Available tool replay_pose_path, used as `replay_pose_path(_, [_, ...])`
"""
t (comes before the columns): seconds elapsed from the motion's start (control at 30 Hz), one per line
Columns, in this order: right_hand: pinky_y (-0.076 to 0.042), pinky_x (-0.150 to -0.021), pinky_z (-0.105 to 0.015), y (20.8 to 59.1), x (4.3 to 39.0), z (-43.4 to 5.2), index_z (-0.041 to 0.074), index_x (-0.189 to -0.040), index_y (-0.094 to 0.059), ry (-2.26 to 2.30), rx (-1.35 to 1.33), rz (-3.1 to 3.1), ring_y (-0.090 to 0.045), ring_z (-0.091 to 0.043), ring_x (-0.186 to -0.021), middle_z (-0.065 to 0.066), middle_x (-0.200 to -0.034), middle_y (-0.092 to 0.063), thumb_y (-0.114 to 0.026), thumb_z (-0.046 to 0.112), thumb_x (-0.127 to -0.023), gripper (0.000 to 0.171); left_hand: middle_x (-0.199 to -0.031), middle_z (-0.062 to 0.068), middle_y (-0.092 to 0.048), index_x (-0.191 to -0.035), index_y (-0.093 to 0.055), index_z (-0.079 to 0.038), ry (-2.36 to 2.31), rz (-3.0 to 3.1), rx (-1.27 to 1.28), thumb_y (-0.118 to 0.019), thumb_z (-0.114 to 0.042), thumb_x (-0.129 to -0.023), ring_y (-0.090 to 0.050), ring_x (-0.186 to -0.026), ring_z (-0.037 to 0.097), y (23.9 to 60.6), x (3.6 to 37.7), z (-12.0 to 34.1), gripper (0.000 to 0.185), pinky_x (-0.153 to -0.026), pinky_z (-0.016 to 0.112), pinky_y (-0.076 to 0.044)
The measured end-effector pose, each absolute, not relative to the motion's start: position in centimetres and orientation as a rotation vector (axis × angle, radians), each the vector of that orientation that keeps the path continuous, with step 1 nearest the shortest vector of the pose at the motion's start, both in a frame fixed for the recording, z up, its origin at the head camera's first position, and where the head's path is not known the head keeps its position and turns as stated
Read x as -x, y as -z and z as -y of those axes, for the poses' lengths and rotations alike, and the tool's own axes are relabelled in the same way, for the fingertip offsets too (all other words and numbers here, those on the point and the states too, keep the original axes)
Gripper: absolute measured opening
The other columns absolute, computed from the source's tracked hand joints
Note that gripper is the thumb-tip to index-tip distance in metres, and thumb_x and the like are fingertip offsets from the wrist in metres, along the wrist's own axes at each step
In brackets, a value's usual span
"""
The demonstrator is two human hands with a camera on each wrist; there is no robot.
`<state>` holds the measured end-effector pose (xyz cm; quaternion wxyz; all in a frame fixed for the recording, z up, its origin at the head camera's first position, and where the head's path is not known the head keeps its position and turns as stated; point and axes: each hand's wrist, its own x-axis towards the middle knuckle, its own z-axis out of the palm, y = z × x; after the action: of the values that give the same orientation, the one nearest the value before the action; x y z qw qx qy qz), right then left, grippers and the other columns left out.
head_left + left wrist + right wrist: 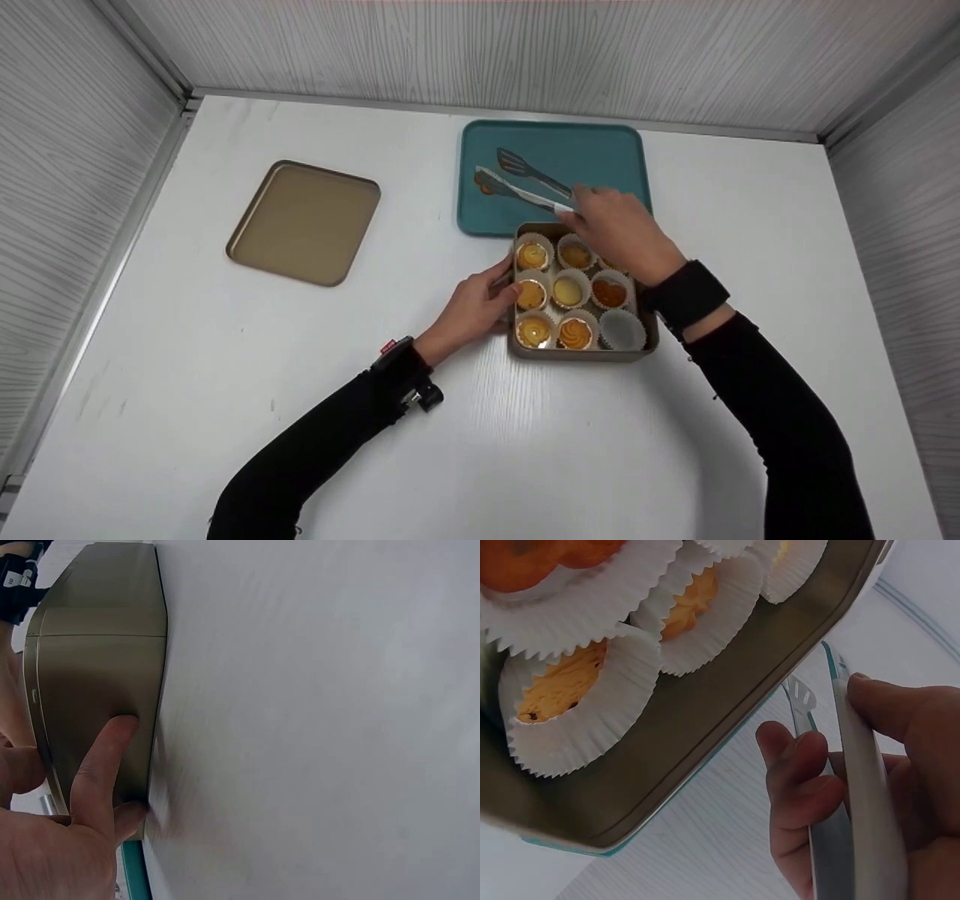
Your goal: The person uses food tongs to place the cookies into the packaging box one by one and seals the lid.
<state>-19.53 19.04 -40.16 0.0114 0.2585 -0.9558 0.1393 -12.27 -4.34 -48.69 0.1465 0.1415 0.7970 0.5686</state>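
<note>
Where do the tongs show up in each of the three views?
Head: tongs lie across the teal tray, handle end gripped by the right hand.
Left wrist: tongs not in it; only the baking tin wall and the left hand.
Right wrist: tongs at right, held in the fingers.
Shared landmark: the baking tin.
</note>
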Motion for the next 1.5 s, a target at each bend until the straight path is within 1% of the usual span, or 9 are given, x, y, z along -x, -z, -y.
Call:
replay_pose_path(0.27, [-0.053, -0.063, -0.047, 40.5, 19.8, -18.7, -0.007, -0.114, -0.063, -0.425, -0.745, 3.049, -0.063, -0.034, -0.073, -0.020, -0.086, -0.065, -0.060, 0.026, -0.107, 0.034, -0.155, 0.016, -0.049, -0.161, -0.031, -0.002, -1.646, -2.267, -0.419, -0.056, -0.021, -0.108, -0.054, -0.137, 0.023, 48.6, 12.2, 4.4, 0.062, -0.112, 0.032, -0.044])
replay_pose_path(0.57, [-0.053, -0.060, -0.046, 40.5, 20.1, -19.0, -0.005, -0.103, -0.062, -0.431, -0.732, 3.004, -0.060, -0.032, -0.069, -0.019, -0.082, -0.063, -0.062, 0.025, -0.106, 0.030, -0.155, 0.016, -0.049, -0.161, -0.031, -0.002, -1.662, -2.253, -0.403, -0.055, -0.020, -0.108, -0.055, -0.136, 0.023, 48.6, 12.2, 4.4, 0.061, -0.111, 0.030, -0.046])
replay_pose_path(0.7, [-0.052, -0.059, -0.044, 40.5, 20.4, -18.5, -0.004, -0.101, -0.062, -0.425, -0.719, 3.035, -0.058, -0.031, -0.068, -0.017, -0.082, -0.062, -0.060, 0.026, -0.107, 0.031, -0.156, 0.016, -0.049, -0.161, -0.030, -0.003, -1.679, -2.226, -0.387, -0.055, -0.020, -0.108, -0.057, -0.134, 0.024, 48.6, 12.1, 4.4, 0.061, -0.098, 0.031, -0.056])
replay_pose_path(0.8, [-0.052, -0.060, -0.044, 40.5, 20.6, -18.2, -0.003, -0.101, -0.063, -0.414, -0.695, 3.068, -0.058, -0.031, -0.069, -0.017, -0.083, -0.062, -0.059, 0.027, -0.107, 0.031, -0.156, 0.015, -0.048, -0.162, -0.030, -0.004, -1.680, -2.219, -0.381, -0.056, -0.021, -0.108, -0.058, -0.133, 0.024, 48.6, 12.0, 4.4, 0.062, -0.094, 0.031, -0.058])
replay_pose_path(0.93, [-0.053, -0.064, -0.047, 40.7, 20.9, -17.9, -0.003, -0.102, -0.062, -0.412, -0.662, 3.093, -0.059, -0.034, -0.073, -0.019, -0.086, -0.063, -0.059, 0.028, -0.108, 0.032, -0.157, 0.015, -0.047, -0.161, -0.030, -0.004, -1.660, -2.243, -0.395, -0.056, -0.022, -0.108, -0.058, -0.133, 0.024, 48.7, 12.1, 4.3, 0.062, -0.103, 0.029, -0.052])
replay_pose_path(1.1, [-0.055, -0.068, -0.053, 41.0, 21.1, -17.9, -0.005, -0.105, -0.063, -0.374, -0.669, 3.072, -0.064, -0.039, -0.079, -0.022, -0.089, -0.065, -0.059, 0.026, -0.107, 0.032, -0.156, 0.015, -0.048, -0.161, -0.031, -0.003, -1.665, -2.240, -0.407, -0.055, -0.022, -0.107, -0.057, -0.133, 0.023, 48.5, 12.1, 4.3, 0.062, -0.105, 0.031, -0.051])
replay_pose_path(1.23, [-0.055, -0.067, -0.054, 41.3, 21.2, -18.0, -0.005, -0.107, -0.064, -0.359, -0.676, 3.050, -0.065, -0.040, -0.080, -0.022, -0.089, -0.065, -0.061, 0.025, -0.107, 0.030, -0.155, 0.016, -0.048, -0.161, -0.031, -0.002, -1.662, -2.245, -0.407, -0.055, -0.022, -0.107, -0.055, -0.136, 0.022, 48.4, 12.1, 4.3, 0.062, -0.111, 0.032, -0.046])
replay_pose_path(1.33, [-0.055, -0.065, -0.052, 41.4, 21.3, -18.2, -0.003, -0.105, -0.065, -0.374, -0.683, 3.038, -0.064, -0.038, -0.078, -0.020, -0.088, -0.066, -0.063, 0.025, -0.106, 0.029, -0.156, 0.016, -0.048, -0.161, -0.031, -0.002, -1.661, -2.239, -0.399, -0.055, -0.023, -0.108, -0.055, -0.136, 0.022, 48.4, 12.1, 4.3, 0.062, -0.111, 0.031, -0.046])
replay_pose_path(1.5, [-0.052, -0.063, -0.047, 41.3, 21.5, -18.7, -0.001, -0.102, -0.065, -0.440, -0.683, 3.051, -0.061, -0.033, -0.074, -0.016, -0.084, -0.064, -0.064, 0.025, -0.105, 0.026, -0.157, 0.015, -0.047, -0.162, -0.030, -0.003, -1.671, -2.217, -0.374, -0.054, -0.022, -0.108, -0.057, -0.134, 0.022, 48.5, 12.1, 4.4, 0.062, -0.102, 0.031, -0.053])
